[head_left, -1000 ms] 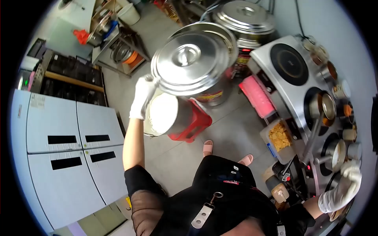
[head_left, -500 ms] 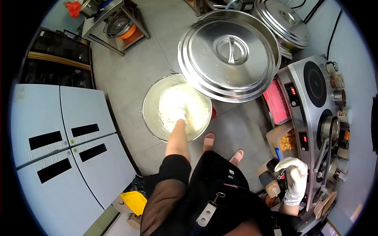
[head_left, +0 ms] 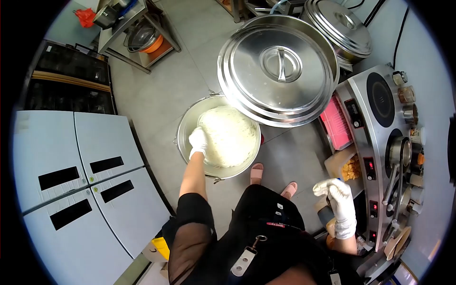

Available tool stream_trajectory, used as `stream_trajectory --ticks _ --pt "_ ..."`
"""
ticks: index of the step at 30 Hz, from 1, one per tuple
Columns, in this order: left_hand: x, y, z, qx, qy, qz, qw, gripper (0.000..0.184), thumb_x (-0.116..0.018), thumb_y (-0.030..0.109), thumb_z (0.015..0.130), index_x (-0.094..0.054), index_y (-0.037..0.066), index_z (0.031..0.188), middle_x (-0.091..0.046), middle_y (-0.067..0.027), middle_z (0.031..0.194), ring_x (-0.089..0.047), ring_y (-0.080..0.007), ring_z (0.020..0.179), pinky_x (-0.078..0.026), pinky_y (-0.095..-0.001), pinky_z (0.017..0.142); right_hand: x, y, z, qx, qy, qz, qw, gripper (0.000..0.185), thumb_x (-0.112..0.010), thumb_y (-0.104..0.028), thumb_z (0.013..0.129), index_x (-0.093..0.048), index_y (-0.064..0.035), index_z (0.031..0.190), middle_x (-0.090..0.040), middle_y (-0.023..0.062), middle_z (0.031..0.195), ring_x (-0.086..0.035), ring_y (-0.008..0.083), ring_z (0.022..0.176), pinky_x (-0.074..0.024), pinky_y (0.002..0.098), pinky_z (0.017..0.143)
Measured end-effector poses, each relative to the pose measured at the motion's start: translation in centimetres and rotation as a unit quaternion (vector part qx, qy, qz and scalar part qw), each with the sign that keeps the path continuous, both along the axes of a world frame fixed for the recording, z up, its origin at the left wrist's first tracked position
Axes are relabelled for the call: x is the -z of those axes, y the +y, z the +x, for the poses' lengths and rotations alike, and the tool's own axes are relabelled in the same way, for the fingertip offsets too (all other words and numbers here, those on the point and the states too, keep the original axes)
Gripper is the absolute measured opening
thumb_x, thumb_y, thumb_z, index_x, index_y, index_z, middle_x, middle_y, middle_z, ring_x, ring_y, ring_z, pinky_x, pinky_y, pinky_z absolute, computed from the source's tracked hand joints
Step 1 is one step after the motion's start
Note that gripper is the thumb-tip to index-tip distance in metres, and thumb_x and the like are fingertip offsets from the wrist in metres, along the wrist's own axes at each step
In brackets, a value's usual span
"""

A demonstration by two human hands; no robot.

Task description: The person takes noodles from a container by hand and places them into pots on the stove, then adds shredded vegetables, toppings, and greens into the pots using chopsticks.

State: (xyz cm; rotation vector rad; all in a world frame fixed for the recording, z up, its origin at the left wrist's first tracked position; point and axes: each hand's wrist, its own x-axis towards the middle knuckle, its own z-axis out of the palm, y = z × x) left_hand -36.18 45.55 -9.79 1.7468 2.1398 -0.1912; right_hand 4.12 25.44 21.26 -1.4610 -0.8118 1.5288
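A large metal bucket (head_left: 183, 124) stands on the floor before me, holding a pale mass of thin white strands (head_left: 230, 135), noodle-like, in cloudy liquid. My left hand (head_left: 198, 141), in a white glove, is inside the bucket at the left edge of the strands. It looks closed, with its fingertips turned away, so what it grips is hidden. My right hand (head_left: 338, 202), also gloved, hangs in the air left of the stove front. Its fingers are loosely bent with nothing visible in them. Bottles (head_left: 325, 216) stand below it, partly covered.
A big lidded steel pot (head_left: 266, 66) overhangs the bucket's upper right rim. An induction stove (head_left: 368, 109) runs along the right, carrying a saucepan (head_left: 400, 151). Pink tray (head_left: 338, 126) and tub of yellow pieces (head_left: 351, 168) sit beside it. White cabinets (head_left: 107, 142) line the left.
My left hand has moved from the middle of the strands to their left edge and now shows above them. My right hand has shifted slightly left and up. The view has moved a little.
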Motion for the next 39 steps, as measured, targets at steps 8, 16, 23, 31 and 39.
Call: stream_trajectory --ticks 8,16,23,31,39 --pt "7.2 4.0 1.3 0.300 0.099 0.241 0.918 0.043 -0.064 0.015 0.072 -0.055 0.005 0.113 -0.048 -0.0161 0.129 -0.045 -0.0283 0.120 -0.030 -0.0462 0.103 2.1 1.0 -1.5 -0.038 0.015 -0.041 0.998 0.035 -0.053 -0.026 0.091 -0.059 0.0080 0.096 -0.065 0.0164 0.092 -0.063 0.0212 0.082 -0.0491 0.0313 0.078" --pt "-1.2 0.0 5.5 0.276 0.007 -0.008 0.961 0.027 -0.053 0.030 0.083 -0.068 0.007 0.082 -0.067 -0.0168 0.082 -0.065 -0.0304 0.080 -0.044 -0.0472 0.082 3.1 0.6 -2.1 -0.024 0.030 -0.084 0.996 0.031 -0.049 -0.023 0.094 -0.060 0.0064 0.096 -0.065 0.0135 0.092 -0.063 0.0191 0.083 -0.0492 0.0296 0.078" --pt "-19.3 0.8 2.6 0.217 -0.217 0.093 0.947 0.035 -0.052 0.036 0.088 -0.060 0.002 0.092 -0.061 -0.0230 0.077 -0.060 -0.0399 0.075 -0.048 -0.0441 0.066 3.7 2.1 -2.4 -0.069 0.047 -0.056 0.995 0.030 -0.045 -0.020 0.095 -0.060 0.0053 0.100 -0.065 0.0122 0.094 -0.063 0.0162 0.084 -0.0494 0.0273 0.078" --pt "-39.8 -0.7 3.0 0.155 -0.349 0.158 0.911 0.035 -0.058 0.033 0.088 -0.057 0.006 0.110 -0.064 -0.0126 0.098 -0.062 -0.0226 0.087 -0.047 -0.0320 0.080 4.7 5.4 -3.9 -0.155 0.021 -0.033 0.987 0.025 -0.048 -0.019 0.094 -0.062 0.0010 0.099 -0.066 0.0095 0.090 -0.062 0.0143 0.082 -0.0492 0.0269 0.076" --pt "-53.3 -2.3 3.0 0.192 -0.381 0.298 0.854 0.032 -0.053 0.004 0.081 -0.057 -0.001 0.112 -0.066 -0.0086 0.094 -0.062 -0.0124 0.079 -0.049 -0.0246 0.077 1.1 13.5 -11.6 -0.224 -0.199 0.271 0.915 0.090 -0.073 -0.017 0.071 -0.019 -0.0010 0.141 -0.037 0.0159 0.138 -0.031 0.0264 0.131 -0.0235 0.0353 0.109"
